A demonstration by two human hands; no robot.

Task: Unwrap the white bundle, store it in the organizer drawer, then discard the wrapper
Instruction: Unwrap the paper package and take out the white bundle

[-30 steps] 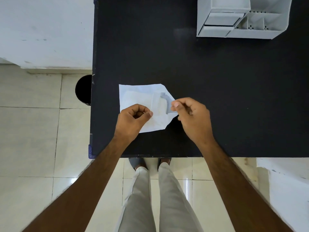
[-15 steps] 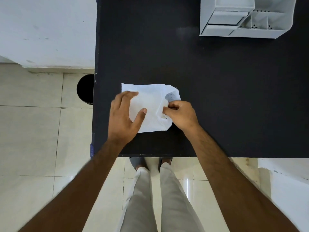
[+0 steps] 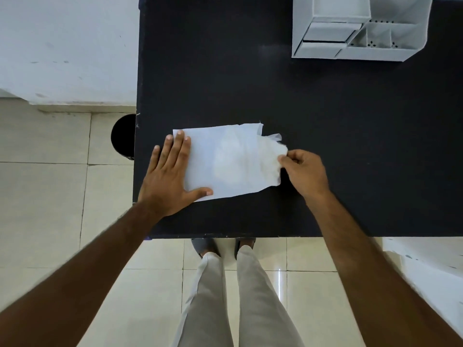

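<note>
A white wrapper [image 3: 220,161] lies flat on the black table [image 3: 250,83] near its front left corner. My left hand [image 3: 170,179] rests flat on the wrapper's left end, fingers spread. At the wrapper's torn right end a soft white bundle [image 3: 271,156] sticks out, and my right hand [image 3: 304,171] pinches its edge between thumb and fingers. The grey organizer [image 3: 360,28] stands at the table's far right, its drawer [image 3: 328,33] facing me.
A round black bin [image 3: 124,136] stands on the tiled floor just left of the table's edge. My legs and feet show below the table's front edge. A white wall runs along the far left.
My left hand went from a fist to a flat palm and slid to the wrapper's left end. My right hand moved right, drawing the white bundle partly out of the torn end.
</note>
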